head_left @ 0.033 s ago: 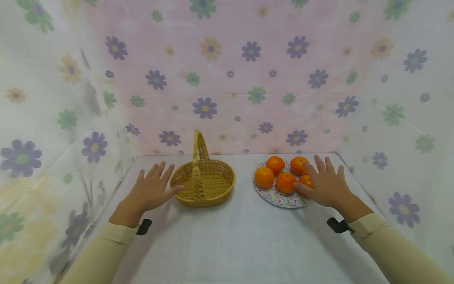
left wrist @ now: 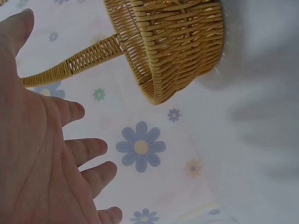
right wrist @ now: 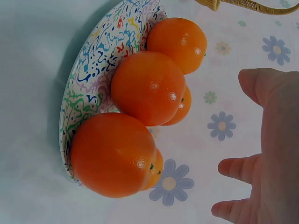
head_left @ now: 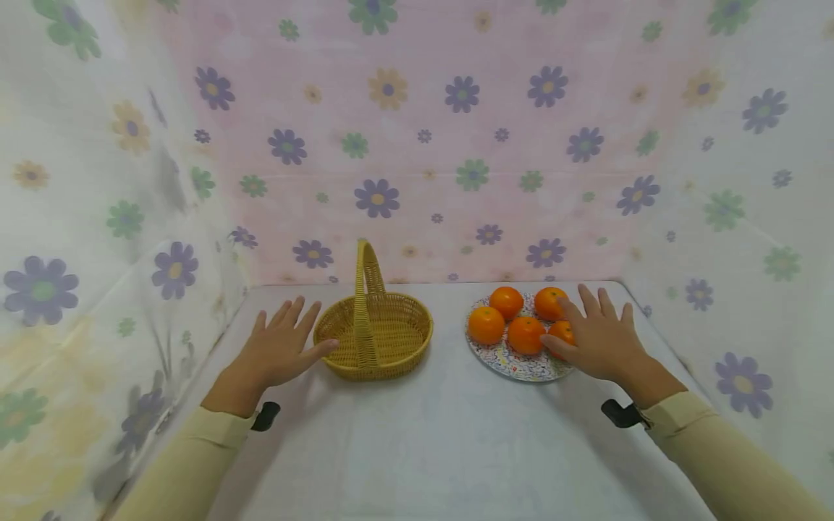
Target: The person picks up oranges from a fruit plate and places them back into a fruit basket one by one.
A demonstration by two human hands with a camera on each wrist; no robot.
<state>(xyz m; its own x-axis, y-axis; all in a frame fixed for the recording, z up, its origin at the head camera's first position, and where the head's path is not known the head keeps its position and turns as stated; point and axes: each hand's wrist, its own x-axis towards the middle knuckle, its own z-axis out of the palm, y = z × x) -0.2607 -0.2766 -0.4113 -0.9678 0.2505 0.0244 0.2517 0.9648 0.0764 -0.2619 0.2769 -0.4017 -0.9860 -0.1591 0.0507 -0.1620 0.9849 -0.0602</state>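
At the left side of the bench [head_left: 449,441], the left hand [head_left: 276,351] is spread palm down, released and holding nothing. Its sleeve [head_left: 182,459] runs out of the head view at the bottom, and only part of the black wrist piece [head_left: 266,417] shows. In the head view its thumb hides a little of the rim of the wicker basket [head_left: 399,340]; the left wrist view shows the fingers apart from the basket body, with the end of the handle [head_left: 360,289] lost behind the hand and the basket cut off at the top.

The basket stands upright, handle raised, left of the middle and near the back edge of the bench.

Towards the back right corner lies a speckled plate [head_left: 521,367] bearing five oranges [head_left: 486,325]. Its right rim and part of the rightmost orange [head_left: 560,334] are covered by the right hand [head_left: 602,340] in the head view. The right wrist view shows a gap between hand and fruit; there two oranges are largely hidden behind others.

The right hand is likewise released, fingers spread, grasping nothing; in its own wrist view, it is cut off at the right.
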